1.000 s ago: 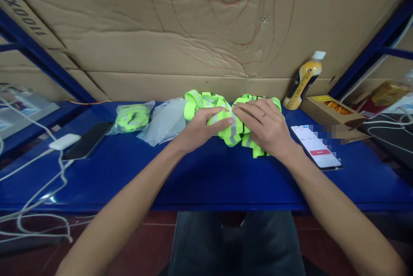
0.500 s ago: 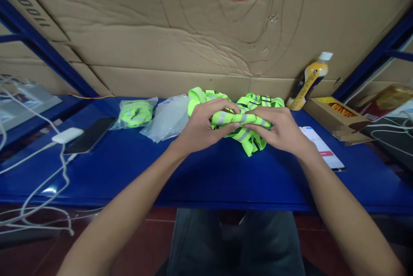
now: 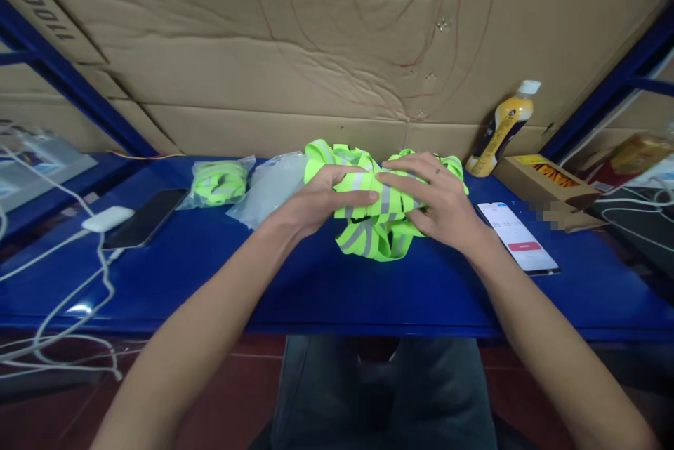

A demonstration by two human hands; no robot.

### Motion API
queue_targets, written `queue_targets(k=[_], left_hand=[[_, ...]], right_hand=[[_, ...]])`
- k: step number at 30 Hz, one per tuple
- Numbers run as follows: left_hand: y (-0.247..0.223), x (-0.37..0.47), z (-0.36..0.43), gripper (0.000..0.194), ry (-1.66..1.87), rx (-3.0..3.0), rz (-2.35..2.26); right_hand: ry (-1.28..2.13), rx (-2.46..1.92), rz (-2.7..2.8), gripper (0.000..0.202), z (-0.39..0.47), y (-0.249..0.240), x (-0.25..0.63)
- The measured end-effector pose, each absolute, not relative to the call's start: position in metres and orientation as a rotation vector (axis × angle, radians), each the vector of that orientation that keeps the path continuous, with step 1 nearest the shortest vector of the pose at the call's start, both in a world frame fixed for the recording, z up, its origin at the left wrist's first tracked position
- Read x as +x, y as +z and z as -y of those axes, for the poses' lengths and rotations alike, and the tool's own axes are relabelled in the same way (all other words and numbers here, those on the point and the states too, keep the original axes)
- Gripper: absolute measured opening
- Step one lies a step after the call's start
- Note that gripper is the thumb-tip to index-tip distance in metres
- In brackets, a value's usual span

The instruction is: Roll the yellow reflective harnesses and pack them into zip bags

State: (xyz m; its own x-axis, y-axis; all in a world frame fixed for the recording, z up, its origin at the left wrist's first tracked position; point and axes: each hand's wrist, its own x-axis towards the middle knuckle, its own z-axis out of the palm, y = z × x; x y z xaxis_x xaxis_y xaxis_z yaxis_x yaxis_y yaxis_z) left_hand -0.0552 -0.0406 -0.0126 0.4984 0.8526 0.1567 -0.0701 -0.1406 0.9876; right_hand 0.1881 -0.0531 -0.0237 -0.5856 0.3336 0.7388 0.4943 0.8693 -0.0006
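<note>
A folded bundle of neon yellow-green strap (image 3: 363, 199) with grey reflective stripes is between my hands above the blue table. My left hand (image 3: 324, 197) grips its left side, thumb across the front. On its right side lies my right hand (image 3: 434, 194), fingers over the top and thumb below, closed on the same strap. Loops of it hang beneath. More neon straps (image 3: 329, 154) with black parts lie behind, partly hidden by the hands. Left of them are clear plastic bags (image 3: 271, 187) and a bagged neon strap (image 3: 220, 183).
On the blue table (image 3: 210, 281), a dark phone (image 3: 147, 218), a white adapter (image 3: 108, 219) and cables lie left. At right are a lit phone (image 3: 519, 239), a yellow bottle (image 3: 503, 130) and an open carton (image 3: 547, 187). Cardboard (image 3: 263, 78) stands behind.
The bundle has turned its wider striped face towards me, and loops now hang lower in front. My right hand has shifted left with its fingers spread over the top.
</note>
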Motion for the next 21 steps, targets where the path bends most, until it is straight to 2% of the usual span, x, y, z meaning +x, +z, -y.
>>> queue_targets(k=[4, 9, 13, 17, 21], left_hand=[[-0.018, -0.06, 0.033, 0.042, 1.052, 1.668, -0.742], [-0.017, -0.061, 0.037, 0.038, 1.029, 2.123, -0.768], [-0.018, -0.052, 0.042, 0.038, 1.07, 2.226, -0.712], [-0.03, -0.046, 0.04, 0.04, 1.077, 1.927, -0.792], [-0.036, -0.05, 0.035, 0.056, 0.884, 1.522, -0.715]], right_hand=[[0.081, -0.703, 2.338, 0.065, 0.057, -0.013, 0.191], [0.272, -0.918, 2.325, 0.054, 0.051, -0.01, 0.204], [0.467, -0.931, 2.401, 0.039, 0.051, -0.004, 0.211], [0.312, -0.892, 2.314, 0.033, 0.05, -0.003, 0.211], [0.095, -0.794, 2.221, 0.024, 0.047, -0.011, 0.212]])
